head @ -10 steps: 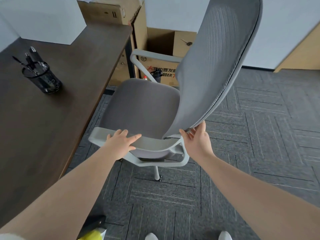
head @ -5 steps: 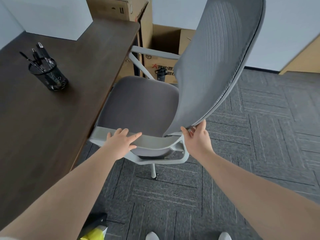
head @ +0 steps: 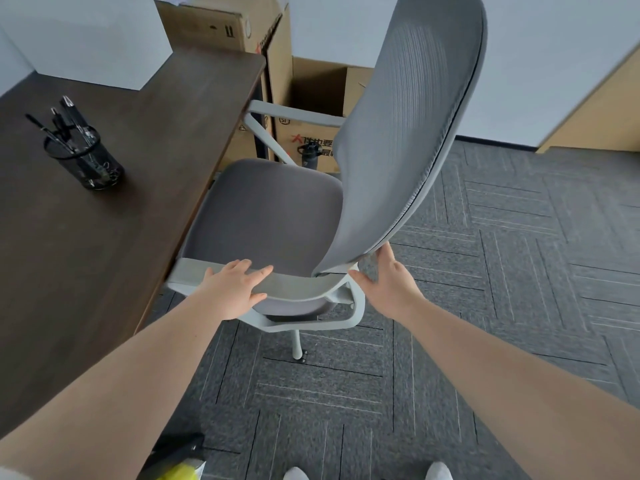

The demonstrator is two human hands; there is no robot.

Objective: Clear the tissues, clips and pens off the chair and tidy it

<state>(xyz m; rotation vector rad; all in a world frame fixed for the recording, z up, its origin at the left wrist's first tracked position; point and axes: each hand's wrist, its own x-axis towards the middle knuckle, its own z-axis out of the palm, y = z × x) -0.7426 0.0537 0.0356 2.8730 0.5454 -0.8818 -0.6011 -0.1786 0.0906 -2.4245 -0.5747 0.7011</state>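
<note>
A grey office chair (head: 266, 216) stands beside a dark wooden desk (head: 114, 216), its seat bare, with no tissues, clips or pens on it. My left hand (head: 233, 285) lies flat on the near light-grey armrest (head: 298, 287), fingers spread. My right hand (head: 386, 277) grips the lower edge of the mesh backrest (head: 408, 133), thumb under it. On the desk a black mesh cup (head: 85, 161) holds several pens and some clips.
Cardboard boxes (head: 311, 98) stand behind the chair, with a dark bottle (head: 311, 155) in front of them. Grey patterned carpet (head: 502, 258) spreads to the right. A black and yellow object (head: 180, 459) lies at the bottom edge near my shoes.
The chair has slid left, so its seat edge now sits closer under the desk. Both hands have stayed on the armrest and the backrest.
</note>
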